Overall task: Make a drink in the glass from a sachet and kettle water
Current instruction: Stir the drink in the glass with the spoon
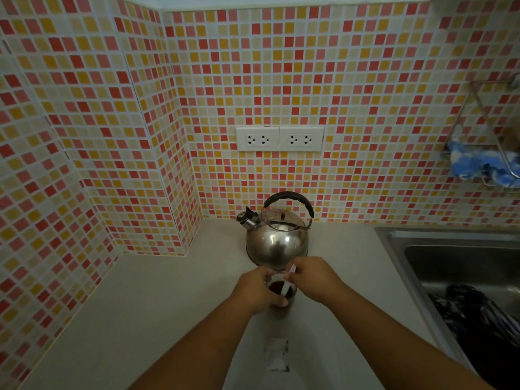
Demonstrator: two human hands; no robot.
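Note:
A glass (281,291) with dark liquid stands on the pale counter (157,299), just in front of a steel kettle (277,237) with a black handle. My left hand (257,291) wraps around the glass from the left. My right hand (312,280) pinches a thin white stick-like sachet (288,280) whose lower end dips into the dark liquid. The glass is partly hidden by both hands. A torn sachet piece (277,356) lies flat on the counter between my forearms.
A steel sink (455,266) lies at the right with dark items inside. A wire rack holding a blue cloth (484,167) hangs on the tiled wall. Two double sockets (280,139) sit above the kettle. The wall corner juts out at the left.

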